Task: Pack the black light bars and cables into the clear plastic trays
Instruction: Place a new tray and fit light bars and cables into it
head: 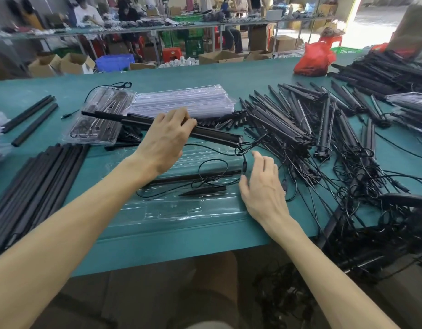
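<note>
Head view: the left hand [166, 138] has its fingers curled over the middle of a black light bar [214, 135], holding it raised and slanted above the table [205, 74]. The right hand [262, 188] is spread and relaxed with nothing in it, just beside the bar's dangling cable [213, 162], which loops loosely across the clear tray [181, 212] lying at the near edge. A spike [202, 192] already sits in the tray. The risk I see is the cable: its strands run close to the tangled pile of bars [300, 119] on the right, so lowering the bar could drag neighbours along, or leave a loop trapped under the bar and keep it from seating in its channel
</note>
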Demonstrator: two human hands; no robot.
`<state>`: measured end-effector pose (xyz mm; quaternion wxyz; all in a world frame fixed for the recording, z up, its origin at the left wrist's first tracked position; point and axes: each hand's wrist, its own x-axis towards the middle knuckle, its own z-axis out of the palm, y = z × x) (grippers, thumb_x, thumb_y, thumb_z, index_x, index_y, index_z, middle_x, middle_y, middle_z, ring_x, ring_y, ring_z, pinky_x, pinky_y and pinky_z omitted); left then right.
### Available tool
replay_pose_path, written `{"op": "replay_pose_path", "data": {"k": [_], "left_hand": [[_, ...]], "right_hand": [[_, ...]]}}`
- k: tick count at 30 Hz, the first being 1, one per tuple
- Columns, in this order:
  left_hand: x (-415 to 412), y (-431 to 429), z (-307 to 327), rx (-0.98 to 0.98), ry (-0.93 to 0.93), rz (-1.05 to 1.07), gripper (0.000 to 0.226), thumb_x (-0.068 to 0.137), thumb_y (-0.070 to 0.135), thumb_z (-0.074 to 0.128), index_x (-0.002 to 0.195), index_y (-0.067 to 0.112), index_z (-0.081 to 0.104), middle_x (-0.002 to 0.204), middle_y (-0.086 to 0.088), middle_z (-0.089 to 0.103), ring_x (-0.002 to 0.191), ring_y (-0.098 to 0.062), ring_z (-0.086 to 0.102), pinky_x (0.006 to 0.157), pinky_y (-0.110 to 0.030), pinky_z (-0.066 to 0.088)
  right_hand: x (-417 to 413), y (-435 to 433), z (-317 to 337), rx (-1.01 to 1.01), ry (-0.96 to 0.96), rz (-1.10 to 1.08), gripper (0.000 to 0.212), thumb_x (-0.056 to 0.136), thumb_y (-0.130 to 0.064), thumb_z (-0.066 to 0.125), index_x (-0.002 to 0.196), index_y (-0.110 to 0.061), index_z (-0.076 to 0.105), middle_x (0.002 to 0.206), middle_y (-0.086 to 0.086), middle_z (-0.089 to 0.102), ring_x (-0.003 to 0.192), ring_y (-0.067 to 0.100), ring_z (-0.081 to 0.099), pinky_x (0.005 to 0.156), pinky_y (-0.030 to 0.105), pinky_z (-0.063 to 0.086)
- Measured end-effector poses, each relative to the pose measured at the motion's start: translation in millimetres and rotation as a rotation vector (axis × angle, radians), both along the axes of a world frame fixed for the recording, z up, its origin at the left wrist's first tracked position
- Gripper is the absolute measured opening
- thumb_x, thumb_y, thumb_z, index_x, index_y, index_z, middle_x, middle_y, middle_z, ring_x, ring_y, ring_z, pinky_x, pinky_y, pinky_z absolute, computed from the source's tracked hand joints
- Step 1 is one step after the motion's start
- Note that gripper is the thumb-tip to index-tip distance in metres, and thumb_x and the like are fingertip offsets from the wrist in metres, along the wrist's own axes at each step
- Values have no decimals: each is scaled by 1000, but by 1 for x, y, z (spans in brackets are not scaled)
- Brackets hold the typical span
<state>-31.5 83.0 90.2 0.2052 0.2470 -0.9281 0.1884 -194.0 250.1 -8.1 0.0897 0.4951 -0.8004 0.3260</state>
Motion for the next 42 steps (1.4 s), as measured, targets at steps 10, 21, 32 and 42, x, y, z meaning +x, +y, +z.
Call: {"op": "replay_pose_path", "data": {"k": [10, 21, 32, 42], "left_hand": [[7, 8, -1, -126, 105, -84, 62, 63, -23, 60, 123, -5, 58, 113, -21, 55, 102, -37, 51, 91, -46, 39], [14, 0, -6, -48, 226, 161, 54, 71, -22, 58, 122, -5, 56, 112, -22, 52, 98, -37, 52, 82, -43, 39], [5, -8, 27, 138, 827, 48, 27, 96, -3, 51, 122, -4, 55, 118, -21, 50, 107, -26, 50, 96, -32, 44], [-22, -4, 70, 1046, 1555, -43, 22, 106, 14, 48, 121, -2, 51, 95, -8, 57, 80, -16, 57, 71, -27, 54]], "right_hand": [[1, 3, 3, -23, -6, 160, 78, 100, -13, 49, 161, -34, 4, 114, 0, 53, 94, 19, 49, 76, 33, 44], [-1, 0, 0, 58, -113, -3, 75, 102, -24, 48, 160, -10, 3, 133, 13, 48, 124, 25, 40, 96, 37, 43], [-3, 0, 2, 180, 27, -226, 70, 103, -41, 42, 157, -2, 19, 120, 15, 42, 109, 30, 36, 95, 43, 33], [3, 4, 7, 48, 98, -55, 40, 101, -19, 51, 139, -4, 53, 101, 11, 52, 94, 28, 45, 83, 42, 42]]}}
